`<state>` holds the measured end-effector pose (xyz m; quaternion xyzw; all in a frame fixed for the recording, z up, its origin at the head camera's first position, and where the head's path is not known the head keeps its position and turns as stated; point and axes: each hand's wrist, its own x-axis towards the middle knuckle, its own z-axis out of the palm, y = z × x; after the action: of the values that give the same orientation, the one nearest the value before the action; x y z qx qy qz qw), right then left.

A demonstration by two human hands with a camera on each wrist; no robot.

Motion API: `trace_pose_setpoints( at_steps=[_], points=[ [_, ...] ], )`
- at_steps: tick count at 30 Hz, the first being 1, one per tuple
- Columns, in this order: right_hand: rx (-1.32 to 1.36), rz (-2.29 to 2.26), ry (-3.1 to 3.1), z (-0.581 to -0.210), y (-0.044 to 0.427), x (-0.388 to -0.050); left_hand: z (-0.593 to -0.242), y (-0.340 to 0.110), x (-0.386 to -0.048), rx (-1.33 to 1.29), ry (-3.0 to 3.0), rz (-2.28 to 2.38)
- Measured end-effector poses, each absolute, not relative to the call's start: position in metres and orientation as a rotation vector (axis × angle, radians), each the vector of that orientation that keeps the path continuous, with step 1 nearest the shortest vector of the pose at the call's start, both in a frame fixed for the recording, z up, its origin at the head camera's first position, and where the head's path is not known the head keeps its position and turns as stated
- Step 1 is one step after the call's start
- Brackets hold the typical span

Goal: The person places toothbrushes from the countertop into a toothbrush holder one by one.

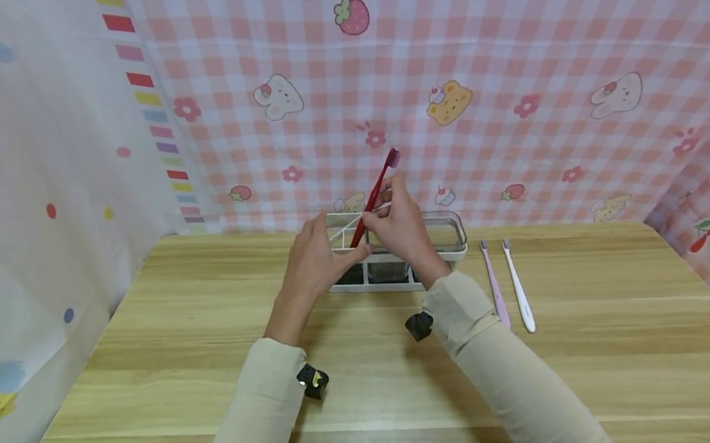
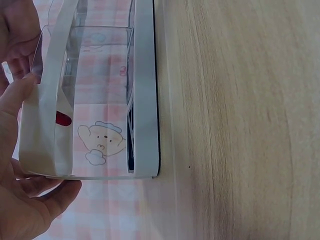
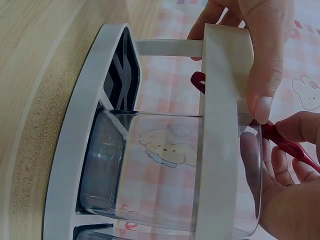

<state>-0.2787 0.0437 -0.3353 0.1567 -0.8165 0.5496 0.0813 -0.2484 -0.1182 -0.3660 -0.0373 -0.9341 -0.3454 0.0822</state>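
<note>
A white toothbrush holder (image 1: 391,287) with clear cups stands at the back of the table. My left hand (image 1: 313,261) grips its left end, the thumb over the upper rail and fingers around the far side. Between the thumb and fingers of my right hand (image 1: 402,223) a red toothbrush (image 1: 379,186) is pinched. It leans with its bristle head up and to the right. Its handle end (image 3: 198,81) pokes below the holder's upper rail, through a slot at the left end. The right wrist view shows a clear cup (image 3: 102,160) beside that slot.
Right of the holder, a pink toothbrush (image 1: 494,283) and a white toothbrush (image 1: 519,288) lie side by side on the wooden table (image 1: 170,333). A pink checked cloth (image 1: 346,104) hangs close behind the holder. Black wrist cameras sit at both cuffs.
</note>
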Motion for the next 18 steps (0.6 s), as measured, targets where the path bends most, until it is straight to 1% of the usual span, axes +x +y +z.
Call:
trace_pose_setpoints(
  at_steps=[18],
  points=[
    [0.461, 1.572, -2.505, -0.3415, 0.0408, -0.2766, -0.366, -0.1177, -0.2482, -0.12, -2.794, -0.994]
  ],
)
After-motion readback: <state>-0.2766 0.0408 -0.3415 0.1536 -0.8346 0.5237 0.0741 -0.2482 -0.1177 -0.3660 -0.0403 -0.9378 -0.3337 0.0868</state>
